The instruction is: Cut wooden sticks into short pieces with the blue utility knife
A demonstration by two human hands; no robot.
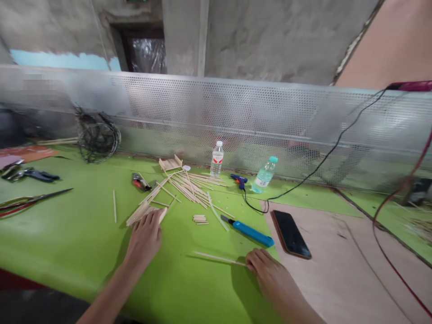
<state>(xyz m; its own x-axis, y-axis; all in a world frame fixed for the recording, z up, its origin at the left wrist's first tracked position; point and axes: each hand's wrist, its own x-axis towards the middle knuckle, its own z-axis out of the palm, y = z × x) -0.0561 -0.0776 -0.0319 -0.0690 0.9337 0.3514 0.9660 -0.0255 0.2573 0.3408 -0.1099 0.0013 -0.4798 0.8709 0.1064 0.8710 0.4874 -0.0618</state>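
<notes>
My left hand (146, 229) has its fingers curled over the near end of a small structure of wooden sticks (153, 195); the part under the palm is hidden. Near the table's front, my right hand (265, 266) is closed around one end of a thin wooden stick (219, 258), which points left. Between the hands lies a small pile of short cut sticks (200, 219). A blue utility knife (253, 233) with its blade out rests just beyond my right hand. Farther back are many loose long sticks (192, 184) and a clear glue stick (216, 211).
A glue gun (239, 180) with a black cord stands by two bottles, one clear (217, 159), one green (265, 175). A phone (290, 234) lies right. Red-handled cutters (141, 181), scissors (37, 199) and pliers (37, 174) lie left. A perforated metal panel (263, 121) borders the back.
</notes>
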